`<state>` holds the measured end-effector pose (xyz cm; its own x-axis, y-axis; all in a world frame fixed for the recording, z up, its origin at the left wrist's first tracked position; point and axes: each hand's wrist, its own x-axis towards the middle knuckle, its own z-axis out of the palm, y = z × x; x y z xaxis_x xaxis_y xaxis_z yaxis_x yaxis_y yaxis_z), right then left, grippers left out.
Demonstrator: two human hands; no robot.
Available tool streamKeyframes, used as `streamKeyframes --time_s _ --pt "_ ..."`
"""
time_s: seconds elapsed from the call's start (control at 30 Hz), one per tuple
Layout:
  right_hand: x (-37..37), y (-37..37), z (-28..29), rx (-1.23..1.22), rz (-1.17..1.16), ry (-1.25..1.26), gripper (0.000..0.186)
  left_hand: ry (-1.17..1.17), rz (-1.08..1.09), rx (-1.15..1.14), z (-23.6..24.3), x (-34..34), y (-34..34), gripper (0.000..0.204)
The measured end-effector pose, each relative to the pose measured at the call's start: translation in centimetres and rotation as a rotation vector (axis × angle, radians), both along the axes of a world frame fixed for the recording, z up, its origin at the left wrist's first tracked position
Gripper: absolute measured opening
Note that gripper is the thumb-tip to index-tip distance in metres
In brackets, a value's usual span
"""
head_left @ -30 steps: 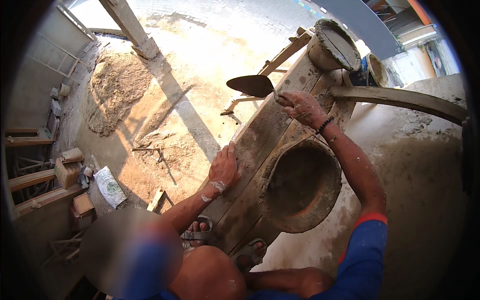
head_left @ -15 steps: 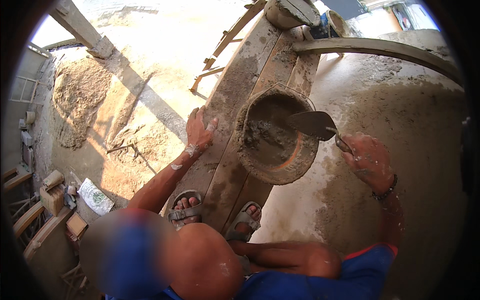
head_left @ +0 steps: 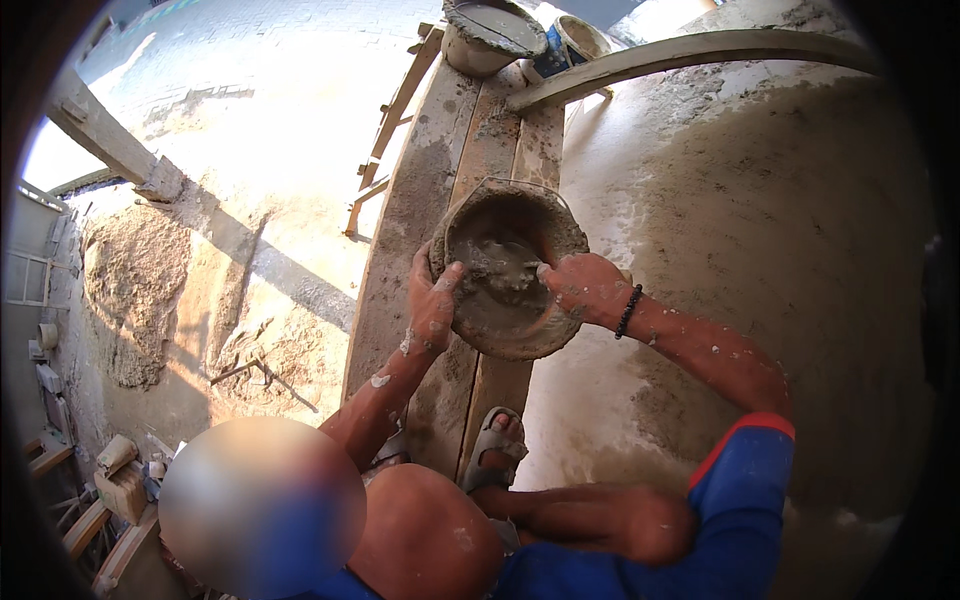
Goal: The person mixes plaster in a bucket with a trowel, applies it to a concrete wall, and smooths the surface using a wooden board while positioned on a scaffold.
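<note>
A mortar-caked bucket (head_left: 512, 335) with a wire handle sits on the plank scaffold (head_left: 395, 275), holding wet grey mortar. My left hand (head_left: 433, 295) is closed on the bucket's left rim. My right hand (head_left: 585, 292), wearing a dark bead bracelet, reaches over the right rim, closed on a trowel handle (head_left: 540, 270); the blade is down in the bucket, largely hidden by mortar. My sandalled feet (head_left: 497, 445) rest on the planks below the bucket.
A mortar-filled bucket (head_left: 475, 50) and a blue container (head_left: 548, 58) stand at the planks' far end, by a long beam (head_left: 690, 62). A concrete post (head_left: 115, 135), sand pile (head_left: 135, 290) and wooden frame (head_left: 395, 110) are left. A grey plastered surface (head_left: 730, 250) lies right.
My right hand has brought the trowel down into the bucket. My left hand has moved from the plank to the bucket's rim. The view has shifted.
</note>
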<state>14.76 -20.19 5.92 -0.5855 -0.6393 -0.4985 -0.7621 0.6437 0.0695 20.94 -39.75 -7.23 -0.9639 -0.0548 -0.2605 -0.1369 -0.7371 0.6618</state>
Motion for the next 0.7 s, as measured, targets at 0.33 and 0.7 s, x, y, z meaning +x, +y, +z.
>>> streamKeyframes --time_s 0.33,0.7 --pt "3.0 0.3 8.7 0.087 0.052 0.060 0.014 0.024 0.053 -0.067 1.3 1.6 3.8 0.053" --pt "-1.6 1.4 -3.7 0.307 0.012 0.222 0.010 -0.021 0.088 -0.324 1.3 4.1 5.0 0.055"
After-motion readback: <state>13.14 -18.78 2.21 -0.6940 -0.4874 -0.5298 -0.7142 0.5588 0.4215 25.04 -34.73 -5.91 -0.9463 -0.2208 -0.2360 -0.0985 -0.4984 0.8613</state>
